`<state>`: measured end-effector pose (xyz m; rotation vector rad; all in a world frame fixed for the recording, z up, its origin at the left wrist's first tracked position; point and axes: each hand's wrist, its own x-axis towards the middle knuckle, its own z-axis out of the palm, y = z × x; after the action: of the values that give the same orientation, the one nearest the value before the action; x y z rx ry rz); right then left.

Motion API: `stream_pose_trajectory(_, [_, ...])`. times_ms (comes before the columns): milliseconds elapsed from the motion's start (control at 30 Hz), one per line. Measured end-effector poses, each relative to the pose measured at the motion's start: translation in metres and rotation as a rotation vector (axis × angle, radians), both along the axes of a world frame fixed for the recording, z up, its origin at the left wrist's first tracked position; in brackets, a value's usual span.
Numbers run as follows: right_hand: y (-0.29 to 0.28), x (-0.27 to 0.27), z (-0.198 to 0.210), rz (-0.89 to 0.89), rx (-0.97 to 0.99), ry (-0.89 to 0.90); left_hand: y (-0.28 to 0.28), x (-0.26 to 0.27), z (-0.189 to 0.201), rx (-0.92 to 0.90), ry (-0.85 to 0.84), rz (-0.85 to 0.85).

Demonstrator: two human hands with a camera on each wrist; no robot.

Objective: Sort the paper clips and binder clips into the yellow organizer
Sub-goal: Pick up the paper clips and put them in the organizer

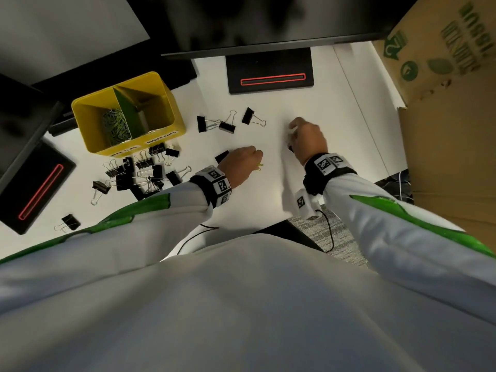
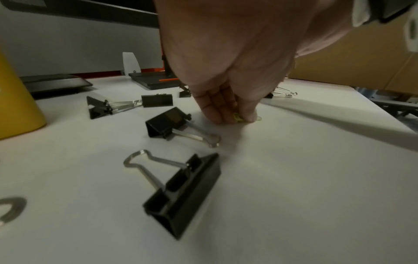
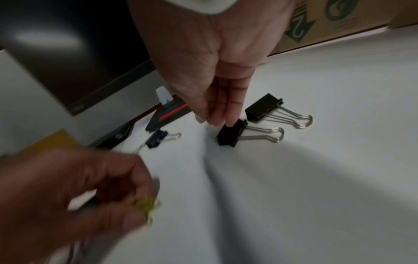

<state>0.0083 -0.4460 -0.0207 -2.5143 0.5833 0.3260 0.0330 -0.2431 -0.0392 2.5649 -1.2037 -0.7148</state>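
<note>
Paper clips [image 2: 237,118] pinched in L hand [image 1: 243,163]

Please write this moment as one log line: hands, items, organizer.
left hand: pinches yellow paper clips | right hand: fingertips by binder clip, grip unclear | organizer: paper clips inside

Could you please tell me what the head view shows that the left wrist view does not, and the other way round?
Only the head view shows inside the yellow organizer, with paper clips in its left compartment, and the pile of binder clips in front of it. Only the left wrist view shows the left hand's fingertips pinching yellow paper clips on the table. Both show the left hand and loose binder clips.
</note>
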Motion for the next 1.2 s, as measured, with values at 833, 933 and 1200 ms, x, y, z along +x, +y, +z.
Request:
stream_pose_trajectory(833, [0.031, -0.042, -0.011, 0.284, 0.286, 0.027, -0.018, -0.003, 0.001, -0.244, 0.525, 0.712])
stream_pose_trajectory(933, [0.029, -0.043, -0.011, 0.287, 0.306, 0.015, -0.022, -0.001, 0.001, -0.178, 0.53, 0.694])
stream_pose_trajectory(1200, [0.024, -0.042, -0.001, 0.287, 0.386, 0.039, -0.019, -0.002, 0.008, -0.1, 0.458, 0.643])
